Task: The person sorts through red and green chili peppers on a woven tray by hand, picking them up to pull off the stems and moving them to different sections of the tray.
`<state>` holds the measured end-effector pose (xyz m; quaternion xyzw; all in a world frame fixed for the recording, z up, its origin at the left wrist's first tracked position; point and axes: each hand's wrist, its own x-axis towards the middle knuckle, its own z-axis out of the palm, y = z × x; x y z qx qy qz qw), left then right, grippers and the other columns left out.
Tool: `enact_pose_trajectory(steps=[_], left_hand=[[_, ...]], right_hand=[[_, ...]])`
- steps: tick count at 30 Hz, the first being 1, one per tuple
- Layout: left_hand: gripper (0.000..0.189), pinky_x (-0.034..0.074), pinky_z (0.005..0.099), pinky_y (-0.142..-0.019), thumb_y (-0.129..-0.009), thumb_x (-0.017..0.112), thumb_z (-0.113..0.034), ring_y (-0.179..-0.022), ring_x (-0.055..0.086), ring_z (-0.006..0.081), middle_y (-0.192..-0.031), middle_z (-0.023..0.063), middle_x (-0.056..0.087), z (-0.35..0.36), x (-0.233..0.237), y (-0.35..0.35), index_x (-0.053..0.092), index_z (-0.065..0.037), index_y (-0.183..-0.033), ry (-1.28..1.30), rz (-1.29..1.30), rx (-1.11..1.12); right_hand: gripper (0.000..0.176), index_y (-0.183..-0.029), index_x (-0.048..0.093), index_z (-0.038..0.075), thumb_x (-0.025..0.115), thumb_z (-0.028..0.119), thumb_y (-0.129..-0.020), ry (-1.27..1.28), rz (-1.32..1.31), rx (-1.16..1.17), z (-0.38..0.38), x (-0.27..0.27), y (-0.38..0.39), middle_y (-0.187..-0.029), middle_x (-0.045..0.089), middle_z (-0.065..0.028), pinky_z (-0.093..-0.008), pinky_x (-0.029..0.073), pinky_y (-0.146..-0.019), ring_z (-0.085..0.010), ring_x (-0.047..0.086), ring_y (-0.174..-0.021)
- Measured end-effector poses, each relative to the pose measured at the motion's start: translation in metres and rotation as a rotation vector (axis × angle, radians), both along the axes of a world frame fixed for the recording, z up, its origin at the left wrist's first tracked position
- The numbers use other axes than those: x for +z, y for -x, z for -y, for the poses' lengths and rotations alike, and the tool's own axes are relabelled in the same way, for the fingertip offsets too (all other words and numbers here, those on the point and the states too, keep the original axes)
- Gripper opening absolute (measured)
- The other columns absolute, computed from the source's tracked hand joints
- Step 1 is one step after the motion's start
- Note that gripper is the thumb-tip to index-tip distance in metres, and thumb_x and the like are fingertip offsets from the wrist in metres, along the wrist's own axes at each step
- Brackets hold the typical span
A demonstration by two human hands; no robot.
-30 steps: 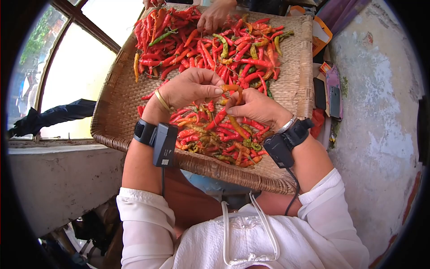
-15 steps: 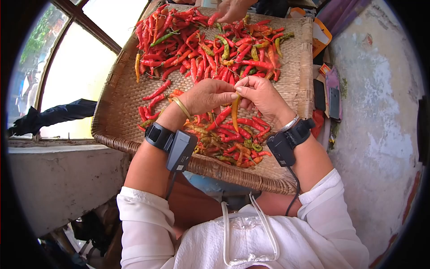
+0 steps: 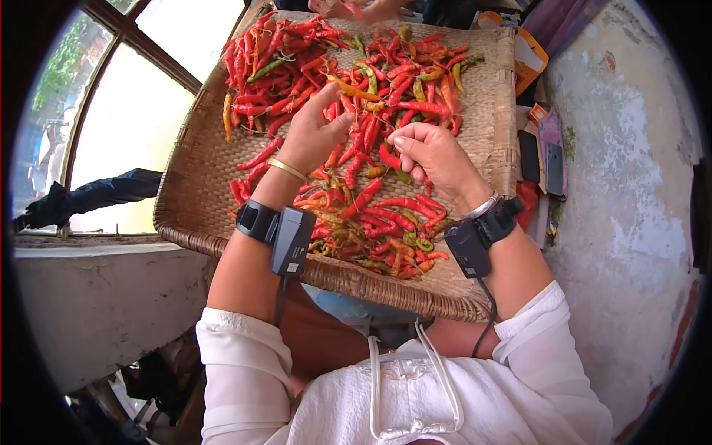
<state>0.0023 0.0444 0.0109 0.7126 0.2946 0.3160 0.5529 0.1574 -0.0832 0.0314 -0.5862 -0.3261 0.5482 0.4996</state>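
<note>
A broad woven basket [image 3: 489,141] holds many chili peppers, most of them red. My left hand [image 3: 315,133] is over its middle, thumb and fingers apart. An orange-yellow chili pepper [image 3: 354,88] is just beyond those fingertips, over the upper pile of red chili peppers [image 3: 274,78]. To the right, my right hand [image 3: 426,152] is closed in a pinch, thumb pressed against the index finger; I cannot tell what is between them. Below the hands lies a group of smaller, partly wrinkled chili peppers [image 3: 386,230].
Another person's hand [image 3: 367,9] is blurred over the basket's far edge. A window [image 3: 126,96] and a dark cloth [image 3: 96,194] are on the left. Phones [image 3: 554,169] lie beside the peeling wall [image 3: 623,222] at right.
My left hand has moved up and left from my right hand and opened, and the orange-yellow chili pepper has left the grasp. The other person's hand has shifted toward the far edge.
</note>
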Motion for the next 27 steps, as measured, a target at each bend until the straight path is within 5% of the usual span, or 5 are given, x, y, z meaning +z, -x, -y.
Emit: enact_pose_trajectory(steps=[4, 10, 18, 22, 27], left_hand=[[0.037, 0.046, 0.0244, -0.068, -0.079, 0.058, -0.010, -0.077, 0.055, 0.0106, -0.097, 0.0059, 0.057, 0.029, -0.004, 0.002, 0.048, -0.002, -0.115, -0.251, -0.385, -0.649], [0.021, 0.043, 0.0214, -0.056, -0.082, 0.059, -0.019, -0.066, 0.052, 0.0065, -0.076, 0.0022, 0.060, 0.035, -0.008, -0.006, 0.058, -0.002, -0.094, 0.036, -0.317, -0.631], [0.022, 0.037, 0.0173, -0.045, -0.087, 0.052, -0.024, -0.050, 0.047, 0.0019, -0.068, -0.0004, 0.061, -0.006, 0.023, 0.007, 0.059, -0.004, -0.080, 0.221, -0.617, -0.505], [0.049, 0.046, 0.0209, -0.053, -0.085, 0.054, -0.027, -0.062, 0.053, 0.0064, -0.094, 0.0103, 0.058, -0.012, 0.024, 0.006, 0.040, 0.007, -0.119, 0.410, 0.226, 0.077], [0.043, 0.047, 0.0245, -0.063, -0.081, 0.058, -0.027, -0.069, 0.058, 0.0135, -0.087, 0.0107, 0.061, -0.012, 0.005, 0.007, 0.051, 0.002, -0.112, 0.236, -0.373, -0.229]], right_hand=[[0.014, -0.089, 0.056, 0.003, 0.052, 0.016, -0.085, -0.068, -0.310, 0.015, 0.004, 0.003, -0.005, -0.060, 0.051, 0.0019, -0.0163, 0.034, -0.039, -0.0024, 0.042, -0.043], [0.019, -0.096, 0.052, 0.004, 0.053, 0.019, -0.085, -0.193, -0.639, 0.029, 0.001, 0.005, -0.017, -0.059, 0.050, 0.0005, -0.0196, 0.040, -0.041, -0.0044, 0.045, -0.044], [0.027, -0.103, 0.049, 0.004, 0.053, 0.023, -0.084, 0.021, -0.180, -0.200, -0.003, -0.002, -0.016, -0.082, 0.054, -0.0022, -0.0205, 0.043, -0.044, -0.0095, 0.056, -0.056], [0.029, -0.109, 0.048, 0.003, 0.052, 0.018, -0.085, 0.043, -0.103, -0.124, -0.007, -0.007, -0.012, -0.084, 0.057, -0.0039, -0.0183, 0.046, -0.047, -0.0083, 0.058, -0.062], [0.027, -0.098, 0.057, 0.002, 0.055, 0.018, -0.077, 0.060, 0.554, 0.406, -0.007, -0.028, 0.000, -0.086, 0.061, -0.0124, -0.0310, 0.047, -0.065, -0.0199, 0.060, -0.078]])
